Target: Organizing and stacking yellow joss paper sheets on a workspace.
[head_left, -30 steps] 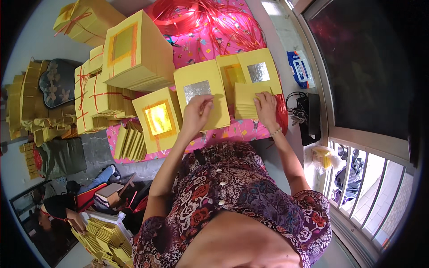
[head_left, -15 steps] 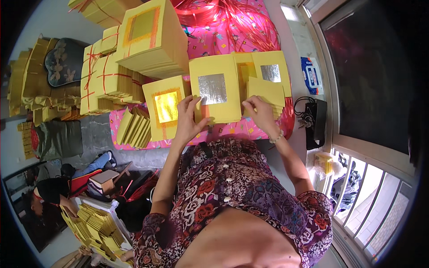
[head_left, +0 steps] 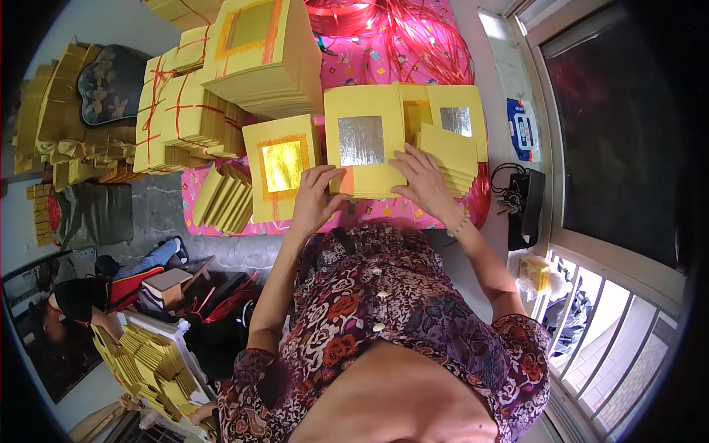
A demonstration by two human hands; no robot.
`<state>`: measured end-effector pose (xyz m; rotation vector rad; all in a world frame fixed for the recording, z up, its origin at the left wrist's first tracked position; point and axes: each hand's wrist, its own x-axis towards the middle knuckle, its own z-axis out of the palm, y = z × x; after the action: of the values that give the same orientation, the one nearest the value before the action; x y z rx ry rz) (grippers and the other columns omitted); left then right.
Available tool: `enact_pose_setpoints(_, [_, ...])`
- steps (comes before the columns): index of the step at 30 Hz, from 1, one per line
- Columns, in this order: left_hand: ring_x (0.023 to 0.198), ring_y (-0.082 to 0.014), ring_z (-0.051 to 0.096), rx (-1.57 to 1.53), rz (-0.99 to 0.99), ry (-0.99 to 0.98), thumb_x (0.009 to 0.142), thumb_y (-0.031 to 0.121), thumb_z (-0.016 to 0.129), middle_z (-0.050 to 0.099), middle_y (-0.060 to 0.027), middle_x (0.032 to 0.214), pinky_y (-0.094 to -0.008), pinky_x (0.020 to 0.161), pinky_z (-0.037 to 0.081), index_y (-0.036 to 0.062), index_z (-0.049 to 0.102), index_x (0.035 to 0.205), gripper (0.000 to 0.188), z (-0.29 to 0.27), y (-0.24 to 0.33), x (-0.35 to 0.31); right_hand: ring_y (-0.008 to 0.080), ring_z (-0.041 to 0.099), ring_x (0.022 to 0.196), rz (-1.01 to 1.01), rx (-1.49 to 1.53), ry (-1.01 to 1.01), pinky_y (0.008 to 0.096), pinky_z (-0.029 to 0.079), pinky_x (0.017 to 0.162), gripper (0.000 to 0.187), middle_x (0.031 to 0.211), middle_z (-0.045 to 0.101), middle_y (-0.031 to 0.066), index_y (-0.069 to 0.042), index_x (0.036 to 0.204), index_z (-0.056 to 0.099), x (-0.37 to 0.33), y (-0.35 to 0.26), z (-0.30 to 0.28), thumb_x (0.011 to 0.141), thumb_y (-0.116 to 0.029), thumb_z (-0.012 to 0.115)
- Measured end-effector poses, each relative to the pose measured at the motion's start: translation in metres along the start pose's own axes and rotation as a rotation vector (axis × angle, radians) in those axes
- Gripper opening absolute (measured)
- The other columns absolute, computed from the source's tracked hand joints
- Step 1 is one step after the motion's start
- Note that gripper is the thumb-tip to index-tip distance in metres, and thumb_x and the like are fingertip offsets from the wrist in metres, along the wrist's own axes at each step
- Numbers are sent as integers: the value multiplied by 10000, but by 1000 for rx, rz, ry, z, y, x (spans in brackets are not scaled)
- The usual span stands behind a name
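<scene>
A stack of yellow paper sheets (head_left: 362, 103) stands before me, a silver foil square (head_left: 361, 140) on its top sheet and an orange strip below. My left hand (head_left: 316, 198) clasps its near left corner, fingers at the side and thumb at the front edge. At the near right corner, my right hand (head_left: 428, 184) holds the stack with fingers along its side and thumb in front. Left of it lies a yellow stack with a gold foil square (head_left: 284, 166). To the right are a plain yellow stack (head_left: 452, 155) and a silver-foil stack (head_left: 473, 111), partly covered.
The stacks rest on a pink patterned cloth (head_left: 369, 66) with red plastic strips (head_left: 413, 37) behind. A tall yellow stack (head_left: 295, 66) and red-tied bundles (head_left: 192, 111) stand left. A black bag (head_left: 526, 207) lies right. Lower left, another person works at yellow papers (head_left: 151, 354).
My right hand has moved from beside the stack onto its right edge, its fingers straightening. My left hand stays at the left corner. The view has shifted slightly.
</scene>
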<state>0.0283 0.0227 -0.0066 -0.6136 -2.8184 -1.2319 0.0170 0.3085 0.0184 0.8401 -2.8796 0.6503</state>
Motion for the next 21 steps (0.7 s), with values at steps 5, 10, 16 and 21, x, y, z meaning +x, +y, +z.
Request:
enact_pose_setpoints(5, [1148, -331, 511, -30, -5, 1, 765, 152, 779, 566, -113, 1243, -419, 983, 443, 104, 627, 1210, 473, 1, -5, -2, 325, 412, 1344, -66, 40, -104, 478, 354, 1097, 571, 1330, 510, 132, -70, 1254, 554, 4, 9, -2, 760, -262, 766])
enact_pose_setpoints(10, [1129, -331, 519, 0, 20, 14, 758, 200, 791, 585, -115, 1206, -423, 970, 446, 100, 639, 1190, 469, 1, -5, 3, 332, 449, 1323, -114, 37, -147, 445, 406, 1058, 535, 1331, 515, 155, -57, 1222, 567, 7, 18, 0, 772, -274, 758])
enact_pose_setpoints(16, [1076, -326, 528, 139, 160, 66, 765, 284, 780, 597, -107, 1136, -424, 928, 455, 85, 647, 1140, 445, -1, 5, 20, 336, 515, 1265, -211, -34, -109, 428, 452, 1015, 486, 1302, 547, 181, -40, 1166, 577, 5, 28, 9, 794, -316, 727])
enact_pose_setpoints(21, [1017, -300, 546, 126, 304, -13, 751, 291, 780, 601, -89, 1100, -408, 884, 471, 79, 638, 1125, 452, 9, -6, 27, 343, 547, 1236, -236, -88, -105, 429, 477, 992, 477, 1290, 566, 210, -18, 1132, 583, 7, 25, 8, 808, -341, 716])
